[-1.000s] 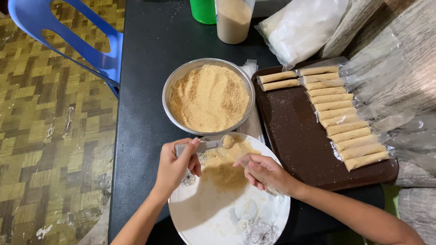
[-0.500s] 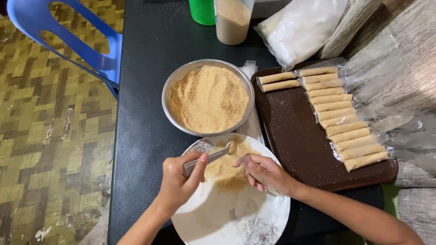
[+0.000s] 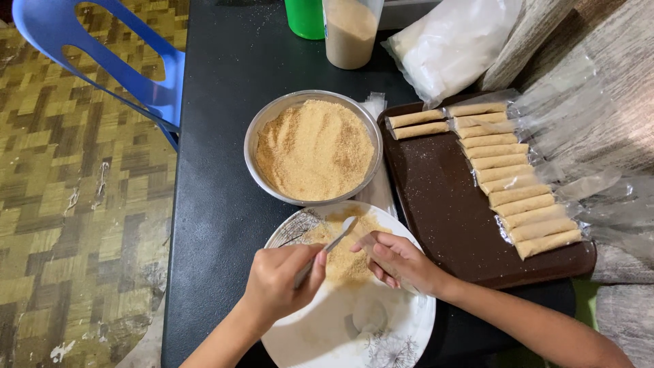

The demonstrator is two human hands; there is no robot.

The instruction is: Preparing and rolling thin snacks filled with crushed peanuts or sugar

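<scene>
— Spoon (image 3: pixel 327 251) handle sits clamped in my left hand (image 3: pixel 279 283), fingers curled tight around it, its tip lying in the tan crumb pile (image 3: pixel 344 255) on the white plate (image 3: pixel 320 334).

— And your right hand (image 3: pixel 398 262)?

— It rests on the plate just beside the pile, fingers bent loosely, gripping nothing I can see.

— What lies around?

— Metal bowl (image 3: pixel 313 146) of crumbs just above the plate; brown tray (image 3: pixel 443 218) of wrapped rolls (image 3: pixel 507 177) to my right.

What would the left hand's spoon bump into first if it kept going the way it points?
Probably the metal bowl of crumbs. The spoon in the left hand points up-right across the white plate toward the bowl's near rim, though depth is unclear.
</scene>
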